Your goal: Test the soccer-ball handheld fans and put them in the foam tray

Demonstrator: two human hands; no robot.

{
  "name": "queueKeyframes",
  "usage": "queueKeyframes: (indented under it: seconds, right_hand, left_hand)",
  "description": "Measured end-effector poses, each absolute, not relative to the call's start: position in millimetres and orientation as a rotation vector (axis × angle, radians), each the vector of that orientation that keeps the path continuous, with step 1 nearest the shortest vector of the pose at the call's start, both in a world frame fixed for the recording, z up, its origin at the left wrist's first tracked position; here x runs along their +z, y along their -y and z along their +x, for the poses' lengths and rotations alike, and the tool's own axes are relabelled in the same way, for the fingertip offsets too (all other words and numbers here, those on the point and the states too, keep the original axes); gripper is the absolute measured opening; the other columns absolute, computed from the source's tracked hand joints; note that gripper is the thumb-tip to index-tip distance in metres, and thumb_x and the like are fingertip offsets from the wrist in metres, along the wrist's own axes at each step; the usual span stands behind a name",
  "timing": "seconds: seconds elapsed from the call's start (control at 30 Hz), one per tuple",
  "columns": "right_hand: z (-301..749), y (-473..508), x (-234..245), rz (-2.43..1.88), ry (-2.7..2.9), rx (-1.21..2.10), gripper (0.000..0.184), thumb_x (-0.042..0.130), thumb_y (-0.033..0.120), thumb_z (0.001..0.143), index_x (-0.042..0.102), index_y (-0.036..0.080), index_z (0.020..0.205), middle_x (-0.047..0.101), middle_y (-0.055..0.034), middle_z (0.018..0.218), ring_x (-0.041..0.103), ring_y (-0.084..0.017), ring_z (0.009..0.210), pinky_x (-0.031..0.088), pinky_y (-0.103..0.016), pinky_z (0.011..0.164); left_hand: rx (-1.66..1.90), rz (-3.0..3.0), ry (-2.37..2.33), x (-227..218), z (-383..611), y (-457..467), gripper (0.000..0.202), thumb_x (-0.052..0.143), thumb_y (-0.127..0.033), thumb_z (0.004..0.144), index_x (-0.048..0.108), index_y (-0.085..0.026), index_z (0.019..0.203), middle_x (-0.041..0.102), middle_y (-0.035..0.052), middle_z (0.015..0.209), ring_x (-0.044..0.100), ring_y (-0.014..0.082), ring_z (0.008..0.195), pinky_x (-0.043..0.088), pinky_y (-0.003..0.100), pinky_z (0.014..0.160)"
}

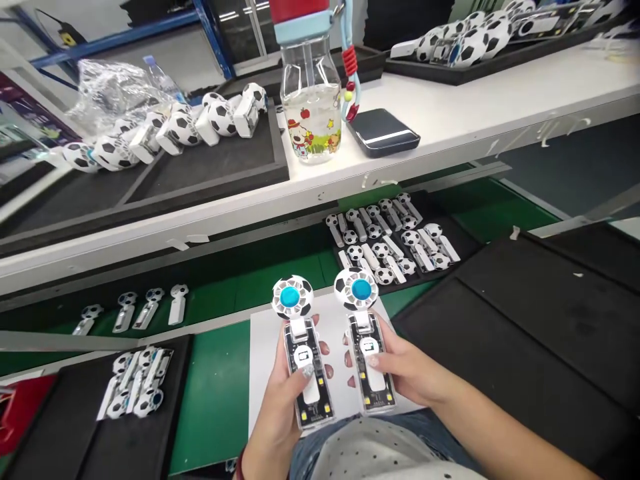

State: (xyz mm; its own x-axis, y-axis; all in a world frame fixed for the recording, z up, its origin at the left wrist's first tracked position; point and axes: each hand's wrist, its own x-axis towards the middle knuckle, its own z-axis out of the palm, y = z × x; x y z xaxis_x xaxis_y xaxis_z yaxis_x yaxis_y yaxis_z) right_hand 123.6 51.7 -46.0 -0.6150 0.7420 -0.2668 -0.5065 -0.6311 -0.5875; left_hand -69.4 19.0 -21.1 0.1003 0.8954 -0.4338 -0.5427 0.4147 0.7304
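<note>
My left hand [281,397] is closed around a soccer-ball-headed handheld device [311,390], thumb lying on its front. My right hand [407,367] grips a second soccer-ball-headed device [376,383] the same way. Both stand side by side, ball ends up, a small gap between them. Each ball head has a blue disc at its centre. Through the clear casings show black circuit boards with yellow components, and a white strip with a round printed label. Beneath them lies a white sheet [265,353], partly covered by my hands.
Several similar devices fill a black tray [465,250] behind my hands. More rest on the left tray [60,420], the green surface [215,393] and the shelf trays. On the white shelf [450,107] stand a water bottle [313,100] and a dark flat case [383,131]. Black trays [530,333] lie right.
</note>
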Motion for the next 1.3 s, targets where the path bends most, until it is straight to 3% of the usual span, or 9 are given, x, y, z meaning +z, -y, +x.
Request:
queueKeyframes:
  seconds: [0.07, 0.2, 0.4, 0.53, 0.63, 0.83, 1.0, 1.17, 1.3]
  right_hand:
    - [124, -50, -39, -0.598, 0.666, 2.245, 0.082, 0.069, 0.024, 0.073, 0.017, 0.028, 0.137, 0.057, -0.0051, 0.104, 0.059, -0.020, 0.090, 0.048, -0.038, 0.079]
    - [121, -45, -32, -0.503, 0.772, 2.263, 0.074, 0.064, 0.023, 0.080, 0.017, 0.028, 0.137, 0.056, -0.0074, 0.109, 0.059, -0.020, 0.092, 0.047, -0.037, 0.078]
    - [117, -43, -25, -0.449, 0.782, 2.274, 0.073, 0.063, 0.025, 0.080, 0.017, 0.028, 0.137, 0.051, -0.0091, 0.121, 0.057, -0.023, 0.098, 0.045, -0.039, 0.082]
    - [115, -44, -24, -0.467, 0.801, 2.273, 0.076, 0.063, 0.026, 0.081, 0.012, 0.029, 0.138, 0.042, -0.0102, 0.131, 0.054, -0.022, 0.105, 0.041, -0.040, 0.090]
    - [115, -45, -24, -0.501, 0.842, 2.267, 0.079, 0.062, 0.028, 0.082, 0.007, 0.030, 0.140, 0.043, -0.0111, 0.130, 0.055, -0.020, 0.102, 0.039, -0.041, 0.093]
    - [114, -48, -30, -0.550, 0.876, 2.252, 0.081, 0.063, 0.030, 0.082, 0.006, 0.030, 0.140, 0.054, -0.0051, 0.105, 0.056, -0.018, 0.088, 0.042, -0.040, 0.087]
    - [112, -49, -30, -0.549, 0.842, 2.247, 0.084, 0.064, 0.030, 0.081, 0.004, 0.029, 0.140, 0.055, -0.0037, 0.101, 0.055, -0.017, 0.089, 0.042, -0.038, 0.087]
    - [111, -49, -25, -0.535, 0.809, 2.252, 0.084, 0.065, 0.027, 0.080, 0.006, 0.026, 0.139, 0.055, -0.0065, 0.107, 0.057, -0.018, 0.091, 0.043, -0.039, 0.089]
    - [111, -49, -25, -0.528, 0.786, 2.230, 0.078, 0.063, 0.024, 0.082, 0.009, 0.026, 0.139, 0.047, -0.0104, 0.126, 0.053, -0.020, 0.107, 0.041, -0.039, 0.093]
  left_hand:
    - [1.139, 0.502, -0.954, -12, -64, -17, 0.081, 0.072, -0.033, 0.067, 0.031, -0.034, 0.136, 0.061, 0.0060, 0.110, 0.063, 0.0218, 0.081, 0.052, 0.033, 0.072]
    - [1.167, 0.559, -0.979, -1, -56, -15, 0.077, 0.074, -0.033, 0.063, 0.038, -0.029, 0.131, 0.063, 0.0047, 0.093, 0.061, 0.0199, 0.070, 0.052, 0.031, 0.065]
    - [1.187, 0.571, -1.071, 4, -54, -11, 0.081, 0.076, -0.036, 0.060, 0.037, -0.028, 0.131, 0.063, 0.0079, 0.107, 0.060, 0.0321, 0.100, 0.051, 0.039, 0.080]
    - [1.166, 0.592, -1.049, 6, -58, -11, 0.083, 0.075, -0.037, 0.063, 0.033, -0.030, 0.134, 0.060, 0.0084, 0.117, 0.058, 0.0312, 0.104, 0.050, 0.039, 0.086]
    - [1.183, 0.655, -1.091, 10, -59, -11, 0.073, 0.072, -0.037, 0.067, 0.039, -0.030, 0.132, 0.057, 0.0077, 0.124, 0.057, 0.0289, 0.107, 0.048, 0.035, 0.089]
    - [1.174, 0.635, -1.113, 7, -62, -7, 0.076, 0.069, -0.037, 0.072, 0.029, -0.034, 0.138, 0.054, 0.0083, 0.128, 0.058, 0.0276, 0.106, 0.049, 0.034, 0.085]
    - [1.192, 0.590, -1.044, -1, -65, -7, 0.075, 0.068, -0.037, 0.072, 0.030, -0.036, 0.136, 0.052, 0.0076, 0.130, 0.058, 0.0270, 0.106, 0.050, 0.034, 0.084]
    - [1.205, 0.600, -0.998, -4, -65, -9, 0.067, 0.068, -0.033, 0.073, 0.037, -0.034, 0.133, 0.056, 0.0065, 0.124, 0.059, 0.0250, 0.102, 0.050, 0.034, 0.085]
    - [1.203, 0.585, -0.971, -7, -65, -10, 0.067, 0.066, -0.031, 0.075, 0.035, -0.033, 0.134, 0.057, 0.0080, 0.121, 0.061, 0.0255, 0.099, 0.052, 0.034, 0.080]
